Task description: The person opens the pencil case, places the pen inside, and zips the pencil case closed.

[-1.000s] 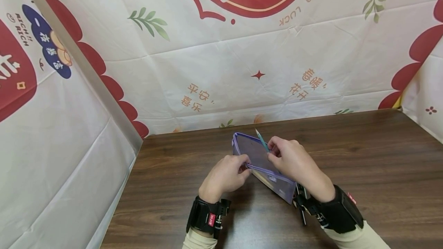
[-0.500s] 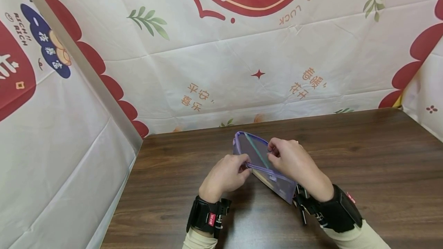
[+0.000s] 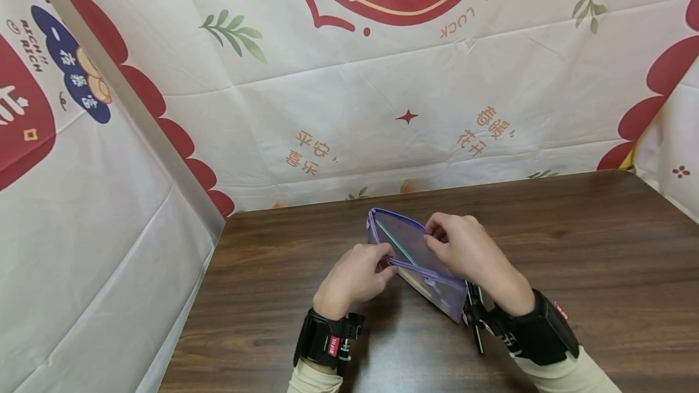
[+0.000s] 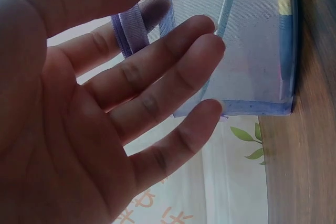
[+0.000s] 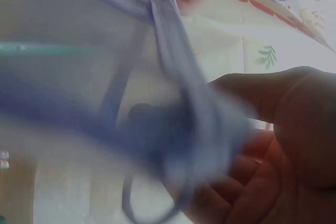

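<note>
A purple mesh zip pencil case (image 3: 445, 296) stands upright on the table, unzipped. My left hand (image 3: 357, 275) pinches its near zipped rim. Through the mesh a teal pencil (image 3: 394, 240) slants inside, also visible as a teal pencil (image 4: 229, 9) in the left wrist view. My right hand (image 3: 469, 247) is at the far rim with bent fingers, clear of the pencil. In the right wrist view, the blurred case corner (image 5: 210, 135) covers these fingertips, so whether they hold the rim is hidden. A yellow and blue item (image 4: 285, 51) lies along the case's bottom.
The wooden table (image 3: 262, 332) carries the case near its back edge. Behind it hangs a printed white cloth (image 3: 338, 102), with another cloth panel (image 3: 109, 247) to the left. A loop strap (image 5: 152, 216) dangles from the case corner.
The teal pencil, earlier sticking up from my right fingers above the rim, has slid down into the case and been let go. My right hand has shifted slightly right; the left has stayed put.
</note>
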Available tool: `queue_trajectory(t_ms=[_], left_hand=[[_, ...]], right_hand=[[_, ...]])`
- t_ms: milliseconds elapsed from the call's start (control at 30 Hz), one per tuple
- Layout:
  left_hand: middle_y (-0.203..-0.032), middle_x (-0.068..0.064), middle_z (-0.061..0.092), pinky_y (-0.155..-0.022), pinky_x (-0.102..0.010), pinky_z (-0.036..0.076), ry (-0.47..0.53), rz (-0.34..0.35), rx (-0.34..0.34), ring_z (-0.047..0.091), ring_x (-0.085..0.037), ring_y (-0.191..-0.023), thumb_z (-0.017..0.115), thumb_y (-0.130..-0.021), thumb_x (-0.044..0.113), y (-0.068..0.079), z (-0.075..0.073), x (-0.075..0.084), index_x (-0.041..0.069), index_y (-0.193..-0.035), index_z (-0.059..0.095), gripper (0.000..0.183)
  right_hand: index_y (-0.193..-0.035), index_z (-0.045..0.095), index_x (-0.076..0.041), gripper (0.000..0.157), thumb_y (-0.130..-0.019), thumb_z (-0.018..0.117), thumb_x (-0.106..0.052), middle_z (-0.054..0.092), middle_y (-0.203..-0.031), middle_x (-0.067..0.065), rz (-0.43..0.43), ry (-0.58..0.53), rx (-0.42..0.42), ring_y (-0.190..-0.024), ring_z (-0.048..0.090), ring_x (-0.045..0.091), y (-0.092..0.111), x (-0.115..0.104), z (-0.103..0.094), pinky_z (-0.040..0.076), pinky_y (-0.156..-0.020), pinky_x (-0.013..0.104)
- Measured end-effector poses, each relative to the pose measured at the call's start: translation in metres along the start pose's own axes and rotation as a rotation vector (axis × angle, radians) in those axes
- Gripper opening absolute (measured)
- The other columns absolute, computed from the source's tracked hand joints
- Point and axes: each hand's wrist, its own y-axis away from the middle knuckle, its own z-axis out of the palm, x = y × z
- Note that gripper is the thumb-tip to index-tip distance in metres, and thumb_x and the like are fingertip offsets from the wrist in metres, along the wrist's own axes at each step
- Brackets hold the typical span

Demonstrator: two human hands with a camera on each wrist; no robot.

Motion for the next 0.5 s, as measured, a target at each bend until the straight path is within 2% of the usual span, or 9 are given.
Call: queue_trajectory(t_ms=[167, 500], left_hand=[[-0.069, 0.005, 0.058, -0.048, -0.018, 0.038, -0.008, -0.005, -0.004, 0.047, -0.003, -0.055, 0.063, -0.087, 0.018, 0.0, 0.0, 0.0, 0.015, -0.088, 0.064, 0.004], [-0.068, 0.007, 0.056, -0.048, -0.018, 0.038, -0.002, -0.011, -0.007, 0.046, -0.003, -0.055, 0.062, -0.087, 0.018, 0.001, 0.0, 0.0, 0.015, -0.088, 0.064, 0.004]], right_hand=[[-0.082, 0.065, -0.004, 0.003, -0.083, 0.066, -0.007, 0.066, -0.07, 0.006, 0.03, 0.006, 0.021, -0.063, 0.059, 0.014, 0.0, 0.005, -0.011, 0.052, -0.057, 0.036], [-0.083, 0.066, -0.002, 0.008, -0.084, 0.064, -0.01, 0.065, -0.069, 0.006, 0.098, 0.026, -0.037, -0.06, 0.055, 0.014, -0.002, 0.021, -0.028, 0.046, -0.054, 0.034]])
